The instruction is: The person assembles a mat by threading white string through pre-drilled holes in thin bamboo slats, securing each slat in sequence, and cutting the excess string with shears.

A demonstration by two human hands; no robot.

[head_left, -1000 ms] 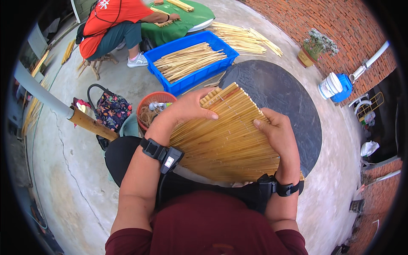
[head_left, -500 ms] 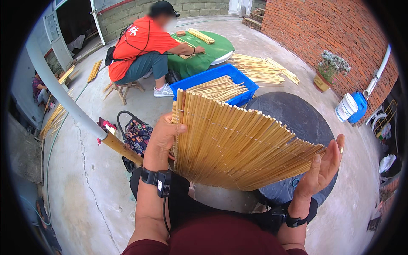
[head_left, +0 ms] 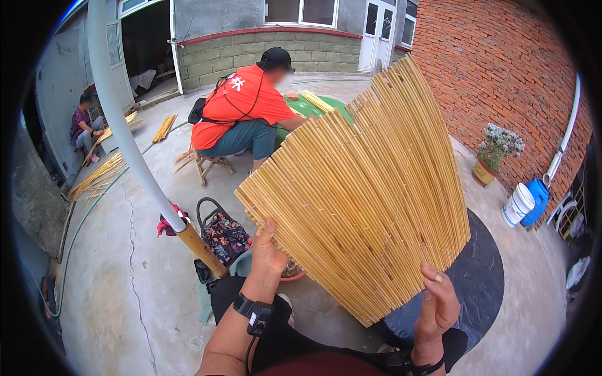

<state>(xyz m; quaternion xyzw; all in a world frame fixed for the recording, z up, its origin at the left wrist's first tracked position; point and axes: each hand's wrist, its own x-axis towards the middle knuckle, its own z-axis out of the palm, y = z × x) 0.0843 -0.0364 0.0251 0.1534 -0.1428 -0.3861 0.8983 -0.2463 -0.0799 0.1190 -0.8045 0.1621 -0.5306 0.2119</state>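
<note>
A mat of thin yellow reed sticks [head_left: 370, 194], bound side by side with rows of thread, is held up and tilted in front of me. My left hand [head_left: 266, 258] grips its lower left edge, thumb on the near face and the other fingers hidden behind. At the lower right edge, my right hand [head_left: 440, 304] has its fingers bent against the mat, one wearing a ring. Beneath the mat, a round table with a dark plastic cover [head_left: 480, 276] shows in part.
A person in a red shirt [head_left: 241, 103] sits on a low stool by a green-covered table [head_left: 338, 108]. Another person [head_left: 83, 125] sits far left near loose sticks. A pole [head_left: 128, 131], a flowered bag [head_left: 226, 238], a potted plant [head_left: 486, 166] and a white bucket [head_left: 518, 205] stand around.
The mat has been raised and turned, its broad face now showing and hiding the blue crate. My right hand has closed from spread fingers onto the mat's lower edge. The view has tilted up.
</note>
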